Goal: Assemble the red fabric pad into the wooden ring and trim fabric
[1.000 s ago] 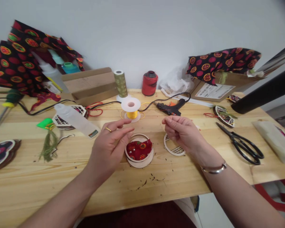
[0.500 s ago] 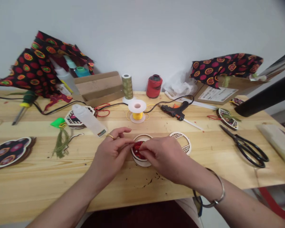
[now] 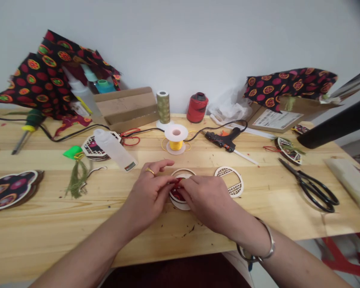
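Closer together than half a second ago, both hands now meet over a round wooden frame (image 3: 183,171) near the front of the pine workbench (image 3: 39,244). The left hand (image 3: 148,196) reaches in from the near side with its fingers loosely together, and the right hand (image 3: 208,202) curls its fingertips down at the frame's centre. The work in hand looks like tucking red printed fabric (image 3: 177,195) into the frame, which rests on a pale wooden disc (image 3: 178,206). The hands hide whether the fingers are actually pinching that fabric, so I can't tell. Work this tight against the rim appears to call for fingertips, not tools.

Far right of the grip, a cardboard carton (image 3: 276,121) has black printed cloth (image 3: 291,84) bunched over it. Beyond the hands, a clear plastic squeeze bottle (image 3: 114,150) lies on its side, its contents too faint to tell. Straight ahead, a white spool of yellow thread (image 3: 176,145) stands just short of the hands. Right of the grip lies a lattice-cut wooden ring (image 3: 229,182), separate from the frame.
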`<state>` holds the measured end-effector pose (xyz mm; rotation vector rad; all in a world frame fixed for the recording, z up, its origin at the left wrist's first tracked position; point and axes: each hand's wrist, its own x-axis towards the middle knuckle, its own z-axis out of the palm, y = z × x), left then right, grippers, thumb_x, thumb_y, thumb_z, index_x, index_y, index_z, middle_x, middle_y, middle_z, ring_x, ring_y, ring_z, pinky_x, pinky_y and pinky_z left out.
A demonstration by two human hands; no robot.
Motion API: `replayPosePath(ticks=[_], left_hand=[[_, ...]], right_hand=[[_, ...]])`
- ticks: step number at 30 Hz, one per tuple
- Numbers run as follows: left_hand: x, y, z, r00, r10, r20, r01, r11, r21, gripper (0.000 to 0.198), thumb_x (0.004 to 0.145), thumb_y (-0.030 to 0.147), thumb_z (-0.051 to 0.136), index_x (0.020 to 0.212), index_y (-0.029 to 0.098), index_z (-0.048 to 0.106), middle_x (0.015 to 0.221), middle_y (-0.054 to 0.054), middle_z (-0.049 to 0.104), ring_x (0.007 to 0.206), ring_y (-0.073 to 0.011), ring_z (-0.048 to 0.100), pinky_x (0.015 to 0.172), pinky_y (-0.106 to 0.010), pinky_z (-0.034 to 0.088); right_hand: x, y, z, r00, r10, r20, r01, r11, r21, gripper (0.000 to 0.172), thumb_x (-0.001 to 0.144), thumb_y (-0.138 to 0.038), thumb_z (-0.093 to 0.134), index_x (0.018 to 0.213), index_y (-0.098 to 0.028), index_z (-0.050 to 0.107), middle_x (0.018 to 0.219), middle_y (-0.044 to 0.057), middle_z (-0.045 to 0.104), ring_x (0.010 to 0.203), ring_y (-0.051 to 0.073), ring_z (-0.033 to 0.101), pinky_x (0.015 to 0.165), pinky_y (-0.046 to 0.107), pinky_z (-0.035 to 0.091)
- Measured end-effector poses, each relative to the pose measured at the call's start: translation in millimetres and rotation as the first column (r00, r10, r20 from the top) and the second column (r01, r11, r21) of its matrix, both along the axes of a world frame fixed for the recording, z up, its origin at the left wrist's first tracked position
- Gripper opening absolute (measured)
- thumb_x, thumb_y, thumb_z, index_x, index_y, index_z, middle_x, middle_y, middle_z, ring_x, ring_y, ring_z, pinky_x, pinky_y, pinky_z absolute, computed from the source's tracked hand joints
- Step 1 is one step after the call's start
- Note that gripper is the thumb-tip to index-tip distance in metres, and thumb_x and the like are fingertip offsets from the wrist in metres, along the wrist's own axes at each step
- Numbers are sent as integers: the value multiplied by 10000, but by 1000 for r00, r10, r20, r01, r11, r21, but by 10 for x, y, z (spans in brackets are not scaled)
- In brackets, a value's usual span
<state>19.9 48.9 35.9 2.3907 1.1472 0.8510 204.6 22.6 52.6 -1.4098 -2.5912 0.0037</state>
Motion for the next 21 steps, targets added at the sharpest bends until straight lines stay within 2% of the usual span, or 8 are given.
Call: replayPosePath(ticks=[5,10,21], left_hand=[[10,-7,6,1000,-5,-26,5,1000,-3,270,926,155,451,952,166,720,1262,-136,578,1075,-254,534,904,-458,502],[18,0,15,1000,-6,-31,5,1000,-11,280,929,164,442,949,172,721,1257,-133,581,1069,-250,538,900,-458,508],[12,0,-12,1000,-6,-22,6,1000,-2,271,937,177,452,990,187,718,1281,-121,572,1088,-248,525,914,-457,495]], right_hand=[[7,8,-38,1000,2,10,-2,1000,24,42,851,-135,575,828,-170,581,690,43,669,577,161,603,489,301,188],[0,2,-44,1000,18,21,-18,999,30,116,796,-69,563,851,-170,570,703,41,671,578,166,605,485,304,193],[31,21,-74,1000,12,20,-13,999,39,76,854,-93,548,876,-158,580,733,48,683,594,165,621,482,300,192]])
